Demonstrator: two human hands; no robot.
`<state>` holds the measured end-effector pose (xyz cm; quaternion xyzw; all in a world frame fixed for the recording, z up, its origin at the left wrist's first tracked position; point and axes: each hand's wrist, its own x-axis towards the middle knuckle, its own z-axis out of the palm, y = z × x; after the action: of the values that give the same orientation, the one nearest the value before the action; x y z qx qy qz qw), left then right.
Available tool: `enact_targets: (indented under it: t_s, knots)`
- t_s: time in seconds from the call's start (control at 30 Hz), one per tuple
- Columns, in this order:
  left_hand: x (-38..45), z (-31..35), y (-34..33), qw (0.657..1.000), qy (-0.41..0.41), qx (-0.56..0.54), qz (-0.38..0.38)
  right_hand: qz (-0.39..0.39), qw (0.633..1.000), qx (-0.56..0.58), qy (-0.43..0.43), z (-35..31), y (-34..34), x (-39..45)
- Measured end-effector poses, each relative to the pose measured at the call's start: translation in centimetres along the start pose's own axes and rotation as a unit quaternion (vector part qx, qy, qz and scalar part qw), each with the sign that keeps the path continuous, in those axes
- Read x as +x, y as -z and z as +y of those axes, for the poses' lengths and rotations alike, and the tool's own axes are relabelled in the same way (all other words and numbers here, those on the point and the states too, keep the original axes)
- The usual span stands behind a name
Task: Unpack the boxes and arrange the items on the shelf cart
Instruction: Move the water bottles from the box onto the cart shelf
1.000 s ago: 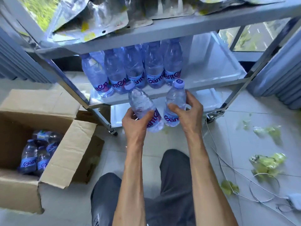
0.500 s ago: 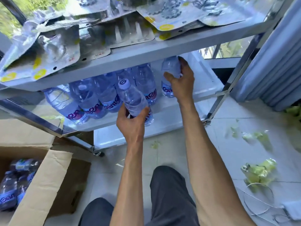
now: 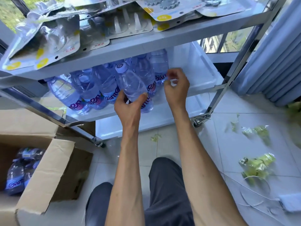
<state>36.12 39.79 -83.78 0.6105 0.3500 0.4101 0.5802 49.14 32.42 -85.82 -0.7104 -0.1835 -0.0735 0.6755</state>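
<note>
Cardboard box (image 3: 48, 173) sits open on the floor at the near left, with several water bottles (image 3: 15, 178) lying inside it. To its right stands the shelf cart (image 3: 162, 39), its middle shelf (image 3: 192, 74) carrying a row of upright bottles (image 3: 91, 90) grouped along the left and centre. The left hand (image 3: 128, 108) grips one more bottle (image 3: 130, 84) around its lower body, at the near edge of the middle shelf. That bottle leans, its long axis running from the base in the hand up and to the far left, with the cap (image 3: 121, 68) pointing toward the underside of the top shelf. The right hand (image 3: 176, 85) hangs just right of the row with its fingers loosely curled around nothing, close to the rightmost bottle (image 3: 160, 66) but blurred, so contact cannot be told. Blister packs (image 3: 53, 38) cover the top shelf. The floor (image 3: 228, 131) is pale tile, strewn at the right with crumpled green wrapping (image 3: 257, 165) and a thin cable (image 3: 254, 190); folded curtains (image 3: 276, 62) hang at the far right before a window. Half a second ago the right hand was clamped on the rightmost bottle, setting it down; now it has let go and drawn back, while the left hand has carried its bottle closer to the row.
</note>
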Motion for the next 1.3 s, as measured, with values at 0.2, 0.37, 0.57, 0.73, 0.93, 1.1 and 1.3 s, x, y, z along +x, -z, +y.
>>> enact_targets:
  t_s: [0.2,0.37,0.57,0.73,0.93,1.1,1.3]
  knots:
    - [0.4,0.9,-0.2,0.996,-0.029,0.020,-0.086,-0.289,0.951,0.072,-0.082,-0.5,1.0,-4.6]
    - [0.2,1.1,-1.1,0.983,-0.055,0.016,-0.173,-0.214,0.971,0.036,-0.099,-0.9,1.6,-4.4]
    - [1.3,1.0,-2.2,1.000,-0.004,0.006,0.012,-0.059,0.994,0.007,-0.090,-0.1,1.8,-2.9]
    - [2.5,-0.6,-2.7,0.987,-0.051,0.143,0.044,-0.079,0.990,-0.050,-0.103,1.0,0.5,-0.9]
    - [1.8,-5.0,-3.4,0.951,-0.043,0.305,-0.015,-0.110,0.989,-0.040,-0.085,2.5,-0.1,0.1]
    - [1.1,-6.9,-3.9,0.922,-0.072,0.381,-0.004,-0.139,0.988,-0.044,-0.054,3.8,0.0,1.3]
    - [1.2,-6.7,-3.9,0.923,-0.065,0.379,0.007,-0.188,0.979,-0.013,-0.077,4.2,-0.6,3.0]
